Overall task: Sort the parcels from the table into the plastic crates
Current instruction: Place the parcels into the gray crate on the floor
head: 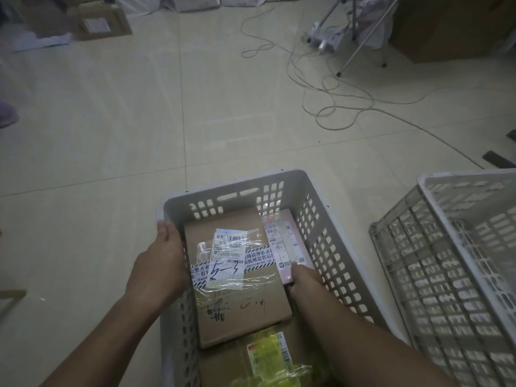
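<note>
In the lower middle of the frame a grey plastic crate (282, 182) stands on the tiled floor (111, 135). Inside it lies a brown cardboard parcel (245, 297) with labels and tape, and along its right side a narrow pink parcel (290, 247) leans at the crate wall. A parcel with yellow tape (268, 356) lies at the bottom edge of the frame. The left hand (160, 263) has straight fingers and touches the left wall of the crate from outside. The right hand (303, 280) grips the near end of the pink parcel, fingers curled around it. A second, white crate (435, 247) stands just beside at the right. White cables (329, 90) lie on the floor in the upper right.
</note>
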